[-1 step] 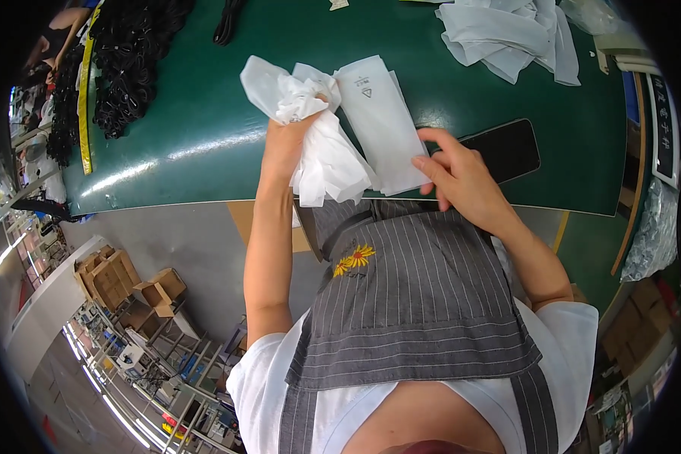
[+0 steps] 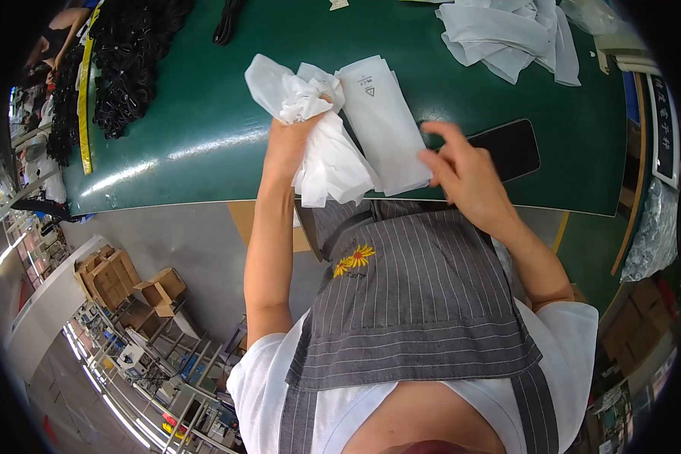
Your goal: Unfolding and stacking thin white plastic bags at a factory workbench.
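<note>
My left hand (image 2: 289,144) is closed round a crumpled bunch of thin white plastic bags (image 2: 329,166), which spreads out above and below the grip. Just right of the bunch, a flat stack of white bags (image 2: 386,136) with small dark printing lies on the table near its front edge. Beside the stack's right edge is my right hand (image 2: 465,170), slightly blurred, its thumb and index finger apart and nothing seen between them. The thumb tip is close to the stack; whether it touches I cannot tell. The other fingers are partly hidden.
A black phone (image 2: 507,151) lies right of my right hand on the green table (image 2: 204,98). A loose heap of white bags (image 2: 507,34) sits at the far right. Bundled black cables (image 2: 132,68) and a yellow measuring tape (image 2: 85,98) are at the left. Cardboard boxes (image 2: 110,276) stand below left.
My right hand has shifted a little right, its thumb and index finger coming away from the stack's edge. The left hand and its bunch have moved slightly right.
</note>
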